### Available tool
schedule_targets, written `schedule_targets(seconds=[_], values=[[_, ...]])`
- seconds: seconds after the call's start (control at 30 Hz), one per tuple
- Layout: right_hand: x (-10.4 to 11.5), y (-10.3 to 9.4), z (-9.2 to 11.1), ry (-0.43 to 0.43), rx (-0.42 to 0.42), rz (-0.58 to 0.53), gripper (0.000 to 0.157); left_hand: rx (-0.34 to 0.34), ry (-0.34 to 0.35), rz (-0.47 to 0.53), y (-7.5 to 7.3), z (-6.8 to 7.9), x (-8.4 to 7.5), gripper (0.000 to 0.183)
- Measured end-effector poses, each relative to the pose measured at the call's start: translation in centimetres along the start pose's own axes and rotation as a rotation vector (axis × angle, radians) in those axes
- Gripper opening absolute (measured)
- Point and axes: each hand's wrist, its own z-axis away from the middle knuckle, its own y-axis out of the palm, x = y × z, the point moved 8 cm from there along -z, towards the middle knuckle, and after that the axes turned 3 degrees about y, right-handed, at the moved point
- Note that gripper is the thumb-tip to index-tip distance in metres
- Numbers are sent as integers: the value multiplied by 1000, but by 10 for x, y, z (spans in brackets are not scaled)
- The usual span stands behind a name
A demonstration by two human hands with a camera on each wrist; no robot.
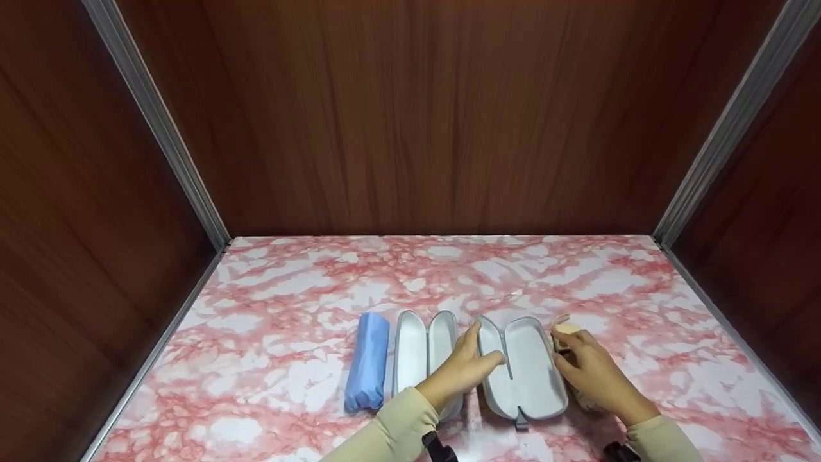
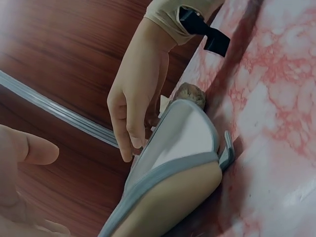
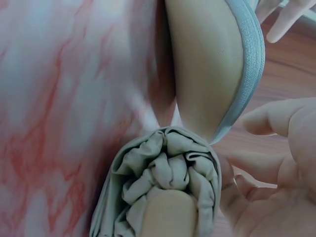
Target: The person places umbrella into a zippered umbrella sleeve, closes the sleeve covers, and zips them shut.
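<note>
Bench (image 1: 288,289) with pink-and-white marbling, bounded by dark wood-grain panels (image 1: 417,115) at the back, left and right, with grey metal strips (image 1: 154,122) along the corners where they meet. A broad stretch of marbled surface runs from the things to the back panel, and wide margins lie to either side; everything sits in one row in the near half, a little right of centre. At the row's left end lies a blue rolled bundle (image 1: 367,362), lengthwise, pointing away from the person. Just beside it is a slim case (image 1: 411,346), opened into two rounded halves with a pale lining, its near part crossed by the left wrist. Next to the right, with a narrow gap between, is a wider grey-edged case (image 1: 533,372), also spread open, its pale inside showing and a small grey tab (image 1: 521,420) at its near end. Close against its right side is a beige rolled bundle (image 3: 160,175); the right wrist view shows its end as coiled folds around a smooth tan knob. The hands are apart. The left hand (image 1: 463,367), thumb and fingers spread, is over the wider case's left half; contact cannot be told. The right hand (image 1: 593,369) has its fingers at the beige bundle's far part; whether they grip it cannot be told.
</note>
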Motion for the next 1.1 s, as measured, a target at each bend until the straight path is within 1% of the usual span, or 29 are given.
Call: schedule_targets(seconds=[0.1,0.2,0.37,0.43,0.57,0.63,0.7,0.77,0.87,0.97,1.1], values=[[-2,3,-1,14,21,14,50,-13,-17,12,2,-2,3,93],[-3,5,-2,20,40,30,49,-19,-19,26,3,-3,4,93],[-2,7,-3,17,59,77,47,-14,-24,64,5,-3,5,94],[-1,7,-3,12,58,88,46,-16,-32,103,6,-2,5,94],[0,8,-3,2,62,95,44,-42,-67,199,8,-2,10,94],[0,9,-3,-2,67,97,44,-49,-83,228,9,-2,12,94],[0,10,-3,-3,75,97,44,-51,-85,249,10,-2,12,92],[-1,10,-3,2,87,91,45,-36,-76,294,13,-3,11,88],[-1,11,-4,7,103,87,46,1,-72,412,19,-6,11,81],[-1,12,-4,2,107,99,45,33,-102,513,25,-9,14,75],[-1,13,-3,-2,100,120,44,39,-166,570,30,-10,22,74]])
